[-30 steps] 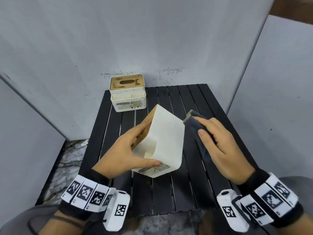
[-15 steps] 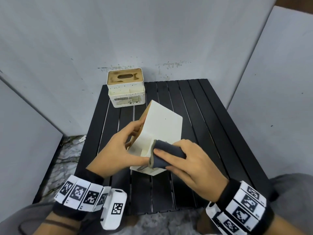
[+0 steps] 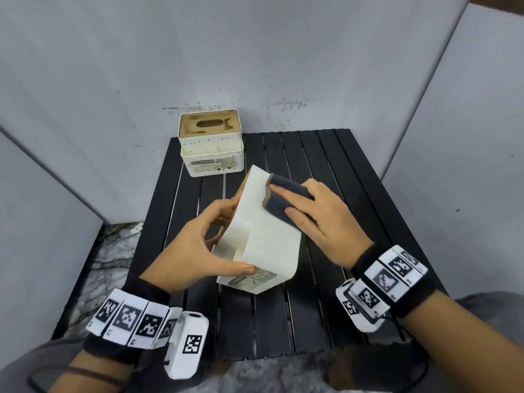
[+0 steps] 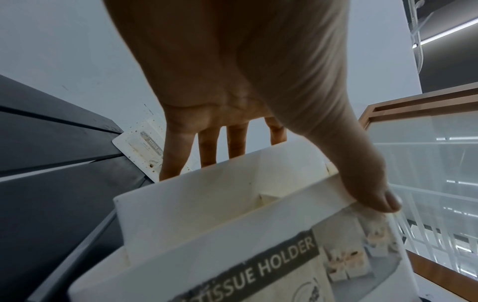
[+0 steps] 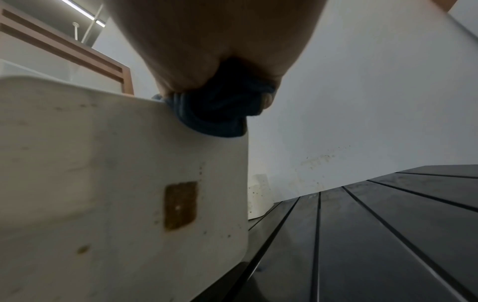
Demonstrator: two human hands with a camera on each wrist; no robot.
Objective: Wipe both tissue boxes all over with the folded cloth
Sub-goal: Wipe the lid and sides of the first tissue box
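My left hand grips the tilted tissue holder on the counter, thumb and fingers curled round its near end, while my right hand, fingers pinching the folded cloth, has swept it from that near end to the far upper edge, so this face is covered; the second tissue holder beyond awaits wiping.

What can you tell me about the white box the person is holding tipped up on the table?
The held tissue box is cream-white, plastic-looking, with rounded corners, a stepped side and a tan top face turned away to the left. Its label reads "TISSUE HOLDER". It stands tilted on the black slatted table. The left hand grips it, thumb on the label. The right hand presses a dark folded cloth against its upper far end. Brownish spots and a small brown patch mark one side.
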